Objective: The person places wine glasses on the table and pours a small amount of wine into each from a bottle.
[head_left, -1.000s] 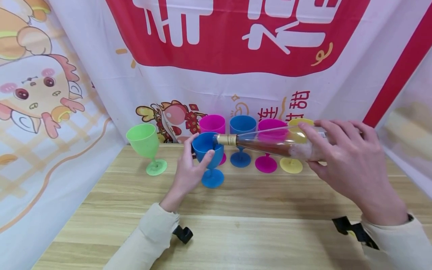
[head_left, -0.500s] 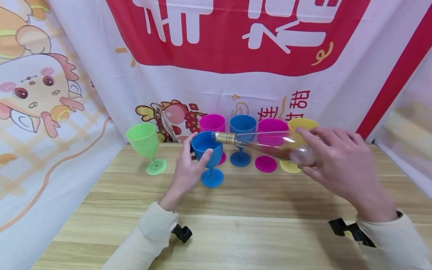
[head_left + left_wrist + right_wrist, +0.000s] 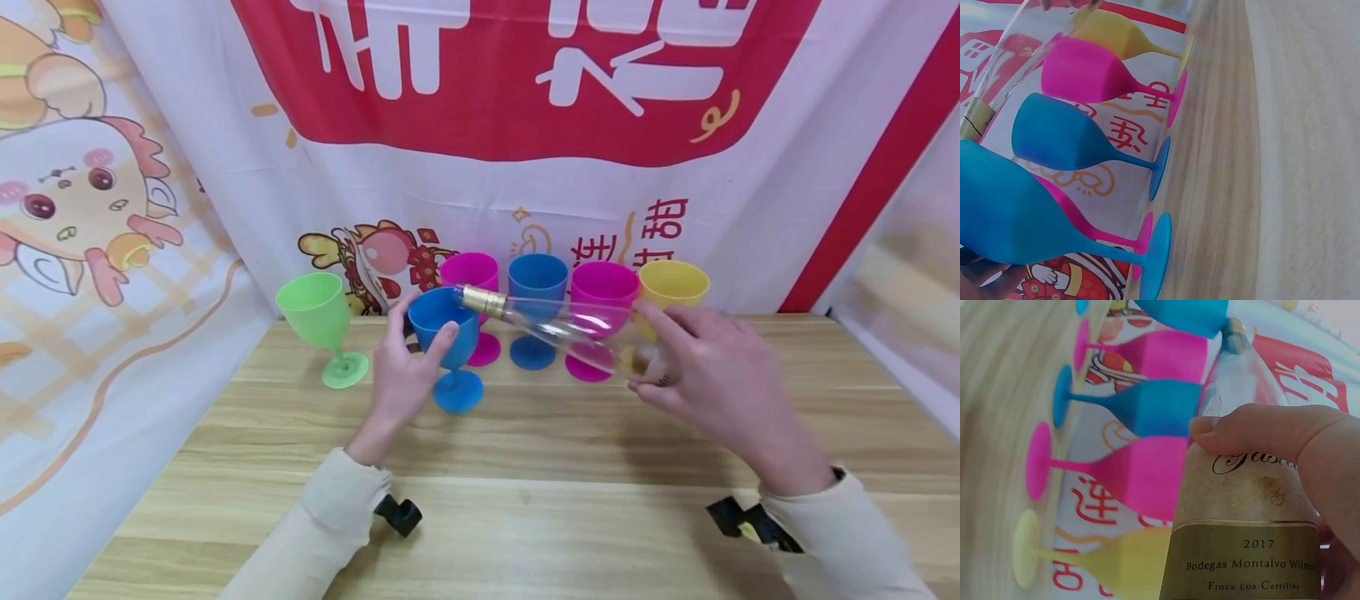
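My left hand (image 3: 401,379) grips the bowl of a blue plastic goblet (image 3: 460,343), thumb on the near side and fingers round the back. The goblet stands upright in front of the row. My right hand (image 3: 720,387) holds a clear glass wine bottle (image 3: 555,323) round its labelled body. The bottle slants with its gold-collared neck (image 3: 483,300) over the goblet's rim, base lower than mouth. A little brown liquid shows near the right fingers. In the right wrist view, the thumb presses along the bottle's label (image 3: 1244,550). The goblet's inside bottom is hidden.
Behind stands a row: a magenta goblet (image 3: 471,271), a blue goblet (image 3: 537,279), another magenta goblet (image 3: 603,285) and a yellow goblet (image 3: 675,282). A light green goblet (image 3: 315,312) stands to the left. A printed cloth (image 3: 487,192) hangs at the wooden table's (image 3: 525,517) back edge.
My right hand has moved left and slightly down, lowering the bottle's base while its mouth rises a little. The brown liquid has run back toward the base. The held goblet has shifted slightly left.
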{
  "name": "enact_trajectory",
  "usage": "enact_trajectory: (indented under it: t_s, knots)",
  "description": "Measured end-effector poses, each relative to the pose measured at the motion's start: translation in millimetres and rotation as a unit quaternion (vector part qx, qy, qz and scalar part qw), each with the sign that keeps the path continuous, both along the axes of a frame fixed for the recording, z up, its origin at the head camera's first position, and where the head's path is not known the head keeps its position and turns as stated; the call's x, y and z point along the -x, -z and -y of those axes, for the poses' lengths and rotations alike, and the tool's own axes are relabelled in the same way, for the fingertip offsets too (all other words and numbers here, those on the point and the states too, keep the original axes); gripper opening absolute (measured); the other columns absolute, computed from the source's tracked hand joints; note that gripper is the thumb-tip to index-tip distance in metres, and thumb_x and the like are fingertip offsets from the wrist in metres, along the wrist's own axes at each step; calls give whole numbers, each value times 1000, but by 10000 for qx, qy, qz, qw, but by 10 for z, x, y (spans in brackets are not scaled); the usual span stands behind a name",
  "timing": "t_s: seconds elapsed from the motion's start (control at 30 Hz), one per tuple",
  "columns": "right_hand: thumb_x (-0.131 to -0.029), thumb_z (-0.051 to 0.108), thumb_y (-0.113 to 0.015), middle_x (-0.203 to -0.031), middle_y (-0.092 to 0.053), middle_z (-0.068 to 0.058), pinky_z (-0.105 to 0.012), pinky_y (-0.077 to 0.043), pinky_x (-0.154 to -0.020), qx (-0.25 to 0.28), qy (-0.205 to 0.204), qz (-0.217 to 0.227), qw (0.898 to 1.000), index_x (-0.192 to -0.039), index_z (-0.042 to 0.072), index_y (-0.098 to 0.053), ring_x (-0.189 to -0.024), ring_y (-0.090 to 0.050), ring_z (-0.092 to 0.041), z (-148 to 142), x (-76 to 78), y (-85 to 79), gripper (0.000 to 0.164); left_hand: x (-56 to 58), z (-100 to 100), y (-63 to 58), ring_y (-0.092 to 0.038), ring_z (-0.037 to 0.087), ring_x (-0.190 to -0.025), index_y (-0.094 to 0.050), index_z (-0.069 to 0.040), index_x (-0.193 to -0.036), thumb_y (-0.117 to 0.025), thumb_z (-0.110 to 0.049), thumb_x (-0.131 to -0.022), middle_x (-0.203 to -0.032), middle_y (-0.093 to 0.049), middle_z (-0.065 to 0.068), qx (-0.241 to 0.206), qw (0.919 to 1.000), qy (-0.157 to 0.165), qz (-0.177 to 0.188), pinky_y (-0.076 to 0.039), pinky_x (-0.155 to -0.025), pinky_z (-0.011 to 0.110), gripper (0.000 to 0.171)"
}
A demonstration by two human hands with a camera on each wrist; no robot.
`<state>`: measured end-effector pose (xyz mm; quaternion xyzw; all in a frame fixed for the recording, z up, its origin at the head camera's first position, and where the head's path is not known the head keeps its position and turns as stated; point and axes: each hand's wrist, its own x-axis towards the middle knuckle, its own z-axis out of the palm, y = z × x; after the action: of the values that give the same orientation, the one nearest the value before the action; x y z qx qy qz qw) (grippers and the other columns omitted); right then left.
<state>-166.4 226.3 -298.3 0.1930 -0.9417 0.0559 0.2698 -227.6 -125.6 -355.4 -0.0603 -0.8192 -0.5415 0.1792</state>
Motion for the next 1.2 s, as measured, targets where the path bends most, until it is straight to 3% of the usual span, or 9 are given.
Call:
enact_trajectory:
  t_s: [0.13, 0.33, 0.6, 0.87, 1.2]
  knots:
    - [-68, 34, -100, -126, -72, -20, -60, -61, -83, 481, -13, 342, 9983, -152, 15, -57, -106, -69, -41, 91, 33, 93, 96, 12, 38, -16, -55, 35, -143, -34, -23, -164, -69, -54, -99, -158, -54, 13, -65, 9999, -122, 29, -59, -105, 56, 80]
    - [-74, 29, -97, -133, -68, -20, -60, -61, -87, 1184, -57, 1052, 9874, -155, 13, -54, -113, -66, -40, 190, 90, 278, 93, 53, 95, -6, -57, 33, -141, -35, -21, -162, -70, -56, -98, -155, -57, 12, -126, 9995, -274, -16, -60, -104, 54, 82]
    - [-75, 26, -97, -135, -72, -15, -66, -55, -100, 1869, -590, 1069, 9748, -149, 12, -59, -122, -66, -38, 249, 204, 505, 85, 106, 180, -3, -55, 33, -141, -33, -21, -162, -71, -57, -96, -155, -56, 13, -209, 9988, -438, -42, -57, -107, 57, 84]
    - [-78, 34, -97, -141, -69, -2, -54, -59, -101, 2866, -919, 1860, 9353, -151, 25, -57, -126, -63, -25, 251, 286, 632, 83, 196, 222, -6, -53, 37, -144, -31, -20, -162, -70, -58, -97, -156, -54, 16, -81, 9981, -615, 21, -54, -110, 61, 86]
    - [-80, 44, -93, -149, -64, -2, -53, -57, -102, 3398, -923, 2525, 9013, -153, 29, -56, -133, -58, -26, 180, 309, 760, 83, 269, 200, -73, -52, 38, -146, -28, -15, -164, -68, -60, -97, -159, -51, 18, 3, 9948, -1014, 136, -47, -118, 61, 90]
